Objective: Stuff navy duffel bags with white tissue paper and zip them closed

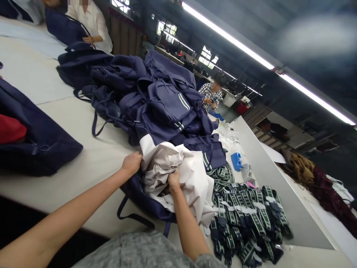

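Bag [141, 195] on pale table [83, 123], bright tube lights [228, 36] overhead.

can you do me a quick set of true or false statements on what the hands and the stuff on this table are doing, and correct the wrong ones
1. The right hand is in among the folds of the crumpled pale sheet. True.
2. The left hand rests on the patterned straps. False: it is closed at the pale sheet's left edge.
3. Part of a navy bag shows along the pale sheet's near side. True.
4. The patterned straps are plain red. False: they are dark green and white, with lettering.
5. A blue object lies right of the bag pile in the picture. True.
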Motion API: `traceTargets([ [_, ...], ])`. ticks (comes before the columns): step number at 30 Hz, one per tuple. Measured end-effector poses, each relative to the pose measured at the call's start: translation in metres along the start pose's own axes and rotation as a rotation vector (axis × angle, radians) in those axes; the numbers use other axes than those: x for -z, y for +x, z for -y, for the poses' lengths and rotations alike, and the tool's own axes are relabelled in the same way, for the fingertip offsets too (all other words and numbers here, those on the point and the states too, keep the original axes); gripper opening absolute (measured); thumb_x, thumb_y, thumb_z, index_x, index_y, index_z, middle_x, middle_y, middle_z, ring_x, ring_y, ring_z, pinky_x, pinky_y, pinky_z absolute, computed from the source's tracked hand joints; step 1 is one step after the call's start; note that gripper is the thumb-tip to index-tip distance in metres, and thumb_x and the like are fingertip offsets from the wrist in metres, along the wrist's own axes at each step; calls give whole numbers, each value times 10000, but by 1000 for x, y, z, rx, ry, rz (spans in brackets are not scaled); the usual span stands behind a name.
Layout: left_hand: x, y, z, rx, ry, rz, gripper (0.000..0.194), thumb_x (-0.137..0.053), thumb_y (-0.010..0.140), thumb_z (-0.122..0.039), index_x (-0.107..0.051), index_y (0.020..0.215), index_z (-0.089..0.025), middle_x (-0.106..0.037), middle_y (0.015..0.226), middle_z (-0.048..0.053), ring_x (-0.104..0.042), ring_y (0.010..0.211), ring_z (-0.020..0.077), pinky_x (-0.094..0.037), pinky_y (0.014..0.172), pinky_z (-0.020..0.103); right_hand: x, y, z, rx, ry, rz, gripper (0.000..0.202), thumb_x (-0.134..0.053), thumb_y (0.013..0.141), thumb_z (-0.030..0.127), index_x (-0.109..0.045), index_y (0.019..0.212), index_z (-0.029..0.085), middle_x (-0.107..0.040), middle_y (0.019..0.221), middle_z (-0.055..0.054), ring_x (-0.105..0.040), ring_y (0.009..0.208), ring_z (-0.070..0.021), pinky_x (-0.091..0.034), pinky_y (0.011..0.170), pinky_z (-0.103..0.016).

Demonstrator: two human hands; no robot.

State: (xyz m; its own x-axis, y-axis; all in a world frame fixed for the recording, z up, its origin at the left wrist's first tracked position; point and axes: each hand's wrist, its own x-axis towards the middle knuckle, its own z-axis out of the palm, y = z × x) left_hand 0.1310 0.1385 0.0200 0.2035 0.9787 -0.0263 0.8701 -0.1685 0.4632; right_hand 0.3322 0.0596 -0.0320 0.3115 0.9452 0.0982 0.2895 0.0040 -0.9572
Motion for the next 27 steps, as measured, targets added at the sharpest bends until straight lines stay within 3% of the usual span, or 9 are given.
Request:
traceTargets([
  [3, 5, 7, 12, 49, -63, -12, 166, -513, 755, -154, -678, 752, -163, -698, 827, 151, -671, 876, 302, -476, 753, 328, -12, -14, -2, 40, -3, 88, 239, -502, 717, 229, -692, 856, 189, -732, 825, -55, -662, 898, -222, -533, 863, -344],
  [7, 29, 17, 6, 135, -172, -93, 371, -341, 922, -322, -665, 898, -142, -708, 817, 119, -674, 770, 239, -482, 679, 294, -34, -29, -5, 49, -31, 214, 172, -584, 633, 194, -696, 764, 206, -730, 813, -26, -655, 806, -225, -538, 835, -361],
  [9, 42, 21, -2, 133, -206, -140, 359, -371, 925, -382, -651, 945, -159, -706, 859, 93, -666, 840, 231, -486, 751, 296, -38, -27, -6, 33, -34, 221, 205, -588, 627, 193, -697, 800, 211, -737, 862, -27, -656, 842, -228, -530, 870, -369],
  [11, 47, 20, -6, 138, -210, -198, 285, -451, 894, -367, -633, 1002, -176, -692, 1010, 101, -623, 1041, 263, -459, 888, 338, -36, -20, -10, 7, -23, 203, 242, -562, 657, 204, -693, 860, 211, -742, 912, -38, -659, 902, -226, -525, 898, -362],
  [13, 42, 13, -3, 199, -228, -173, 268, -521, 856, -354, -610, 1025, -166, -666, 1072, 126, -591, 1110, 293, -449, 928, 376, -32, -13, -15, -31, -12, 170, 267, -534, 688, 216, -683, 909, 201, -744, 924, -55, -662, 928, -222, -530, 896, -354],
  [16, 20, -11, 7, 329, -319, 3, 361, -619, 794, -448, -593, 987, -145, -672, 914, 105, -656, 899, 271, -514, 796, 353, -26, -7, -25, -88, -3, 126, 295, -528, 712, 252, -667, 963, 181, -742, 898, -71, -673, 893, -218, -547, 854, -347],
  [18, 6, -31, 12, 337, -329, 23, 489, -663, 758, -490, -568, 1085, -138, -659, 977, 113, -648, 949, 276, -521, 824, 359, -25, -6, -31, -110, 8, 118, 314, -529, 723, 282, -660, 988, 175, -740, 891, -71, -678, 870, -208, -549, 843, -336],
  [22, -7, -63, 6, 294, -136, 12, 601, -612, 795, -284, -433, 1346, -123, -537, 1233, 195, -521, 1214, 332, -461, 971, 402, -26, -7, -36, -126, 14, 116, 326, -526, 720, 303, -655, 988, 170, -733, 855, -70, -677, 843, -199, -543, 836, -325],
  [27, -6, -56, -9, 260, 60, 75, 431, -485, 794, -105, -538, 1218, -52, -533, 1189, 246, -541, 1171, 364, -491, 895, 399, -26, -7, -29, -106, -13, 120, 300, -526, 723, 323, -651, 951, 175, -721, 838, -72, -666, 811, -202, -540, 808, -329],
])
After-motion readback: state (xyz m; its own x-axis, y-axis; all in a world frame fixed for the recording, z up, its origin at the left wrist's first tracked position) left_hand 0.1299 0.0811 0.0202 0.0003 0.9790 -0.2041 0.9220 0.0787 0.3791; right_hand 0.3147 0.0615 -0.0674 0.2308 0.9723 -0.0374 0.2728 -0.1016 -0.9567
